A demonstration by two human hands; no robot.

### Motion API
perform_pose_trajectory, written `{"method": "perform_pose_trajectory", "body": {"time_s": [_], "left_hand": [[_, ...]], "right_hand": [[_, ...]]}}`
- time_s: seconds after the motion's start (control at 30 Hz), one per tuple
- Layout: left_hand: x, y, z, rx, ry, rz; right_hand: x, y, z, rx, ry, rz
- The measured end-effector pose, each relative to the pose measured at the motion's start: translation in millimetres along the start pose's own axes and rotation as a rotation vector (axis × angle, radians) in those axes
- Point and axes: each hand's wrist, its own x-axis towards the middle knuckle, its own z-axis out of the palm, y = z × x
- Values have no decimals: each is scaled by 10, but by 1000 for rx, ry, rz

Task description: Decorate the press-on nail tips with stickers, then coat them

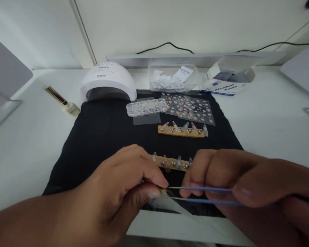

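Observation:
My left hand (pixel 128 185) pinches the edge of a clear sheet (pixel 170 204) between thumb and forefinger, near the front of the black cloth (pixel 98 137). A small yellow-orange bit shows at its fingertips. My right hand (pixel 234 178) is closed on blue tweezers (pixel 208 189), whose two thin tips are slightly apart beside that bit. Just behind my hands lies a wooden strip (pixel 170 162) bearing several nail tips, its right end partly hidden by my right hand. Farther back is a second wooden strip (pixel 181 131) with several pink and clear nail tips.
A white lamp (pixel 108 80) stands at the back left, with a polish bottle (pixel 70 108) beside it. Behind the strips are a gem case (pixel 146 107) and sticker sheets (pixel 190 108). A clear tub (pixel 154 87) and an alcohol pads box (pixel 226 88) stand behind.

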Motion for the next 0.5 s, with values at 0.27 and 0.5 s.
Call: {"method": "perform_pose_trajectory", "body": {"time_s": [0.27,0.5], "left_hand": [[0,14,-3,28,7,10],[-99,63,14,96,-17,-73]], "right_hand": [[-15,9,-10,-44,-49,-29],[-31,27,-45,-62,-108,-73]]}}
